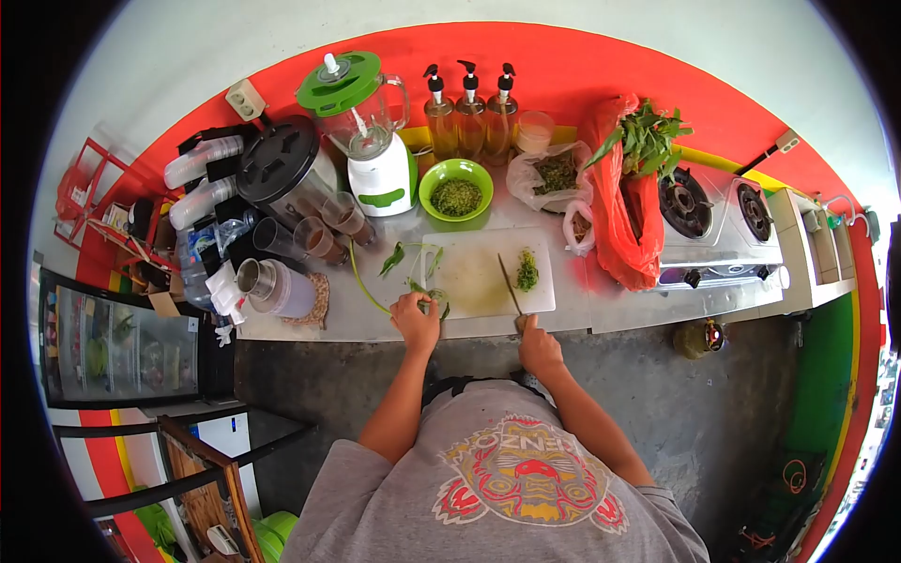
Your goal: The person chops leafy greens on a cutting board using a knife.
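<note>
My right hand grips the handle of a knife, its blade lying across the white cutting board. Just right of the blade sits a small heap of chopped greens. At the board's left edge my left hand is closed on a leafy green sprig, partly hidden by the fingers. A long green stem and a loose leaf lie on the metal counter to the left. Behind the board, a green bowl holds finely chopped greens.
A blender and several pump bottles stand along the back. Plastic cups and a jug crowd the left. On the right are an orange bag with leafy greens and a gas stove.
</note>
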Action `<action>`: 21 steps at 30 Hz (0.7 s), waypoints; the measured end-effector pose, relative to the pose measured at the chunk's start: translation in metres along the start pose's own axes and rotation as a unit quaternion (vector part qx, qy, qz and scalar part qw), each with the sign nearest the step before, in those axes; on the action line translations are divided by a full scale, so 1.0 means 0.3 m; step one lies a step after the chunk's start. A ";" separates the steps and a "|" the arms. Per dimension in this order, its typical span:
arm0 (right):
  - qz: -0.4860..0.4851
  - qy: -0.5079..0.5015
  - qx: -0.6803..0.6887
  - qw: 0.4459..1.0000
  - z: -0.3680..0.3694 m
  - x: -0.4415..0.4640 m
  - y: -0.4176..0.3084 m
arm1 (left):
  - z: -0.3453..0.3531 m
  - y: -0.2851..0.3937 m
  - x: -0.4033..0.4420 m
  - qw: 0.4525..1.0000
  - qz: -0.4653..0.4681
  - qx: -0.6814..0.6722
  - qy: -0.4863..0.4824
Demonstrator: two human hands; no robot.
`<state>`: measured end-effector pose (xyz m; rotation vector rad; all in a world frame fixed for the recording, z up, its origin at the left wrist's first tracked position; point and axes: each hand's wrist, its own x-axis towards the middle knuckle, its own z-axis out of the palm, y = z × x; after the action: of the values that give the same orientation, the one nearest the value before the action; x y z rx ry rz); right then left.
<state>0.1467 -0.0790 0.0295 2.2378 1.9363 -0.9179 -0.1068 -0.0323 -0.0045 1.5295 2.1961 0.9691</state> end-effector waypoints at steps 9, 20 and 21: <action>-0.103 -0.059 0.034 0.992 -0.018 -0.025 -0.075 | -0.031 0.037 -0.044 0.989 0.082 0.079 -0.094; -0.090 -0.097 0.005 0.991 0.029 -0.045 -0.059 | -0.035 -0.027 0.049 0.997 -0.007 0.068 -0.034; -0.072 -0.088 0.011 0.993 0.032 -0.045 -0.053 | -0.043 -0.039 0.052 0.996 -0.017 0.085 -0.027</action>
<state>0.1278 -0.0914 0.0332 1.9733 2.0362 -1.1176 -0.1289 -0.0251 -0.0008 1.5648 2.3092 0.7374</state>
